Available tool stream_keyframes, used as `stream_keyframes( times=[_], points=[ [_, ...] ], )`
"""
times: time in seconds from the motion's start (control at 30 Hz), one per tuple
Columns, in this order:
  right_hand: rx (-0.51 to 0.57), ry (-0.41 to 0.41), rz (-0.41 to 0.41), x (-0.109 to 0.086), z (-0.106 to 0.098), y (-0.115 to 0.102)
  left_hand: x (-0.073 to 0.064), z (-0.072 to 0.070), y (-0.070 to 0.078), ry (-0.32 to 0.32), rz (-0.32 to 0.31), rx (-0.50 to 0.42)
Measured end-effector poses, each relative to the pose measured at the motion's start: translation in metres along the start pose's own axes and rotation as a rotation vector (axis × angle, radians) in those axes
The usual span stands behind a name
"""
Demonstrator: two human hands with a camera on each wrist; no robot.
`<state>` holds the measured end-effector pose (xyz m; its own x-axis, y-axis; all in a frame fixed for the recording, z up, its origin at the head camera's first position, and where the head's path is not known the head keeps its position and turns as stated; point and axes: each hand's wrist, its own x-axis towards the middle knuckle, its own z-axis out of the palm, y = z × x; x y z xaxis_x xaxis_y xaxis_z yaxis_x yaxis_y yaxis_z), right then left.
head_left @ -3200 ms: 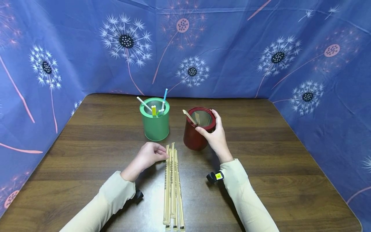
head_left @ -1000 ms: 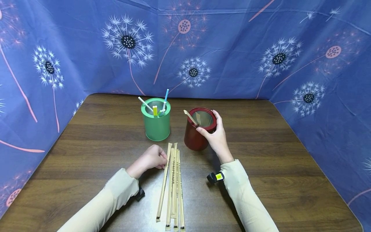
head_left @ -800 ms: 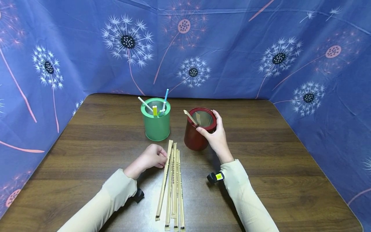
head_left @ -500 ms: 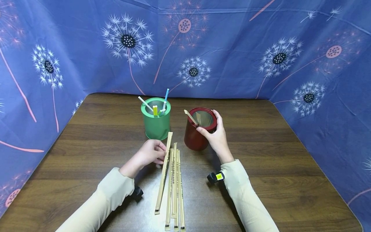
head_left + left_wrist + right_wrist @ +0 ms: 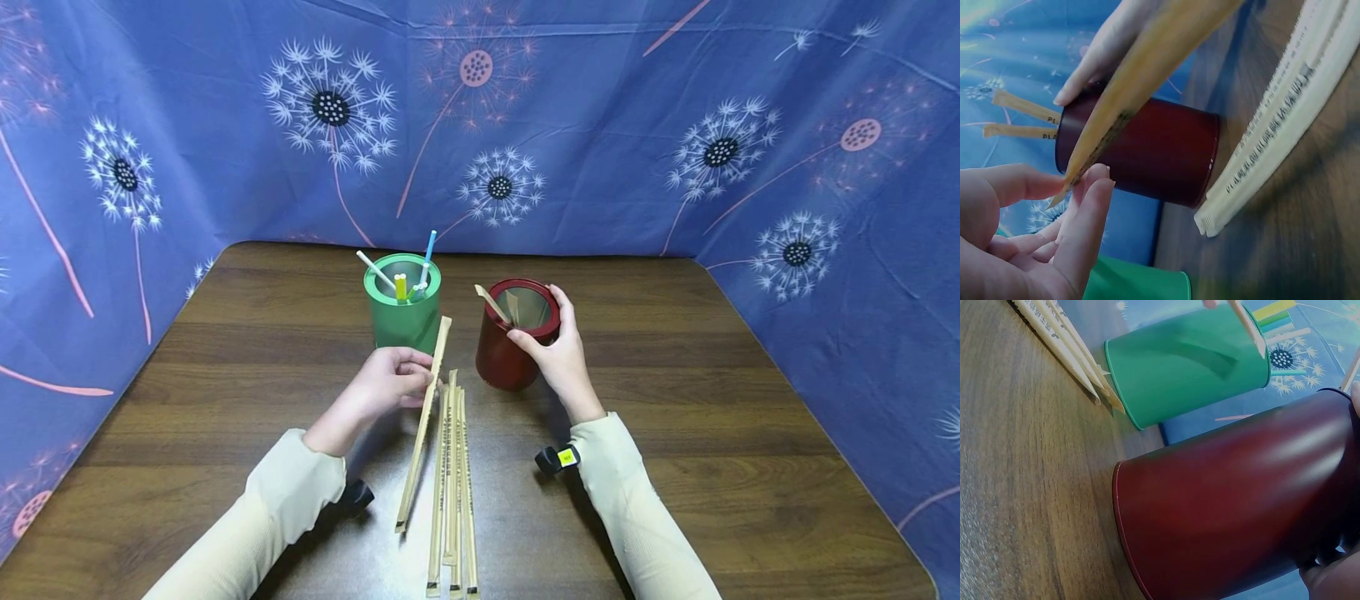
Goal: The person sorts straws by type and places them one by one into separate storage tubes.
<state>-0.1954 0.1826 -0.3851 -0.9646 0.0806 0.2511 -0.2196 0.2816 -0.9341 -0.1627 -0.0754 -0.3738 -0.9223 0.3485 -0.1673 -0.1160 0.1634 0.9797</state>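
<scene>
Between the thumb and fingers of my left hand [image 5: 378, 390] is a paper-wrapped straw [image 5: 420, 433], held near its far end. It slants over the table, left of a loose bundle of similar wrapped straws [image 5: 452, 475]. The left wrist view shows the pinched straw [image 5: 1125, 103] close up, with dark print on its wrapper. My right hand [image 5: 558, 358] grips the rim of a dark red can [image 5: 497, 354], thumb at the front and fingers at the far right side. A few wrapped straws [image 5: 491, 303] lean inside that can; their lower ends are hidden.
A green can [image 5: 405, 323] stands behind my left hand, holding several white, yellow, green and blue sticks [image 5: 401, 287]. The brown wooden table [image 5: 675, 375] ends at a blue dandelion-print cloth [image 5: 600, 167].
My left hand has drawn one wrapped straw leftward off the bundle, then carried it forward and up towards the green can. My right hand stays on the red can.
</scene>
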Motion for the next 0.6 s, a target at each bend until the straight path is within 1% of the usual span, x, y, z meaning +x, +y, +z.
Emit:
stream_keyframes(
  times=[0.1, 0.3, 0.43, 0.6],
  points=[
    [0.003, -0.003, 0.003, 0.0, 0.0, 0.0, -0.001, 0.002, 0.003, -0.003, 0.032, -0.024],
    [0.001, 0.0, -0.002, 0.0, -0.001, -0.001, -0.003, 0.005, 0.01, -0.011, 0.114, -0.03],
    [0.0, 0.003, -0.002, 0.0, 0.0, -0.001, -0.006, 0.007, 0.018, 0.011, 0.164, -0.02],
    [0.003, 0.003, -0.003, -0.001, 0.0, -0.001, -0.009, 0.008, 0.029, 0.068, 0.234, 0.01]
  ],
)
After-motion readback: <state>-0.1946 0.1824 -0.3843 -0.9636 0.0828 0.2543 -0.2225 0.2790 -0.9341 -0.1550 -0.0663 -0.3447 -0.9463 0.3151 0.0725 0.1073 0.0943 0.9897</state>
